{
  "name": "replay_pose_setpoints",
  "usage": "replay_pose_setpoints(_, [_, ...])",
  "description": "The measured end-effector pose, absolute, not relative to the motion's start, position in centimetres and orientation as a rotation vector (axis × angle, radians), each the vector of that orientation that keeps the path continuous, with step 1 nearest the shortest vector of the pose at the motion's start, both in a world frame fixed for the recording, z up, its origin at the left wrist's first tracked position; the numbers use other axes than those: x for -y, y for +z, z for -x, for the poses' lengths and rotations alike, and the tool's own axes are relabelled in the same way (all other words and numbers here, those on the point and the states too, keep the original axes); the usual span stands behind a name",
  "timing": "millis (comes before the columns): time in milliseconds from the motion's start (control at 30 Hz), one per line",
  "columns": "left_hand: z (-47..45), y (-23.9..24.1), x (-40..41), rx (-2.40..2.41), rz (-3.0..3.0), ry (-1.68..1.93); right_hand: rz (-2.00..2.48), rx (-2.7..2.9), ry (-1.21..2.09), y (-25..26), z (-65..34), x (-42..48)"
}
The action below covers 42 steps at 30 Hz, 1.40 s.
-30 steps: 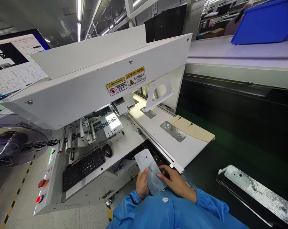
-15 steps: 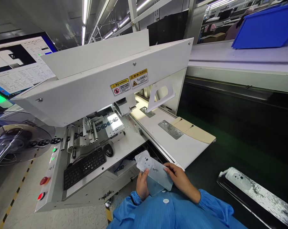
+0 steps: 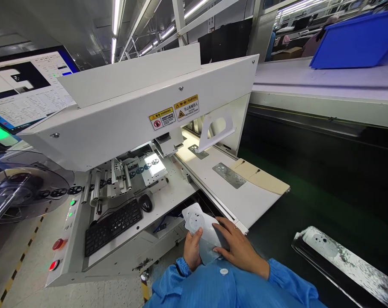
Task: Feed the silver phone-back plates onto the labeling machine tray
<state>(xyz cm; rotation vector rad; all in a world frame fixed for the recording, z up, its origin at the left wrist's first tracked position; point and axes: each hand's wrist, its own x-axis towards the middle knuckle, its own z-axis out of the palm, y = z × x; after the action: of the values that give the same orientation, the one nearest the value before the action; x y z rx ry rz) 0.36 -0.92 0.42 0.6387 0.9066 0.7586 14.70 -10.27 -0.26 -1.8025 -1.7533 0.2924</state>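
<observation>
Close to my body, my left hand (image 3: 192, 249) is closed around a small stack of phone back covers, with the thumb pressed on top. The upper back cover (image 3: 194, 220) shows a round camera area with small holes. My right hand (image 3: 240, 248) grips its other end, thumb below and fingers over the far edge, hiding part of it. A paler sheet or cover sticks out beneath the top one; I cannot tell how many layers there are. On the white conveyor (image 3: 209, 173) ahead lies another back cover (image 3: 229, 175), and a further cover (image 3: 198, 151) sits deeper under the machine.
A white machine housing (image 3: 116, 132) with warning labels spans the front. Left are a keyboard (image 3: 113, 226), a mouse (image 3: 145, 203), red buttons (image 3: 59, 244) and a reel (image 3: 14, 188). A stack of covers in a black tray (image 3: 341, 265) lies right; a blue bin (image 3: 354, 40) stands behind.
My right hand has shifted over the upper back cover, its fingers now spread across the far edge. That cover has tilted between my hands. The left hand has barely moved.
</observation>
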Motion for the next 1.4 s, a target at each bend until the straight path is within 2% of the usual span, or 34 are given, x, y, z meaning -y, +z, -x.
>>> replay_pose_setpoints(1400, [-0.6,0.2,1.0,-0.891,-0.700,0.751,1.884,1.691,0.524,-0.6,-14.8,10.4])
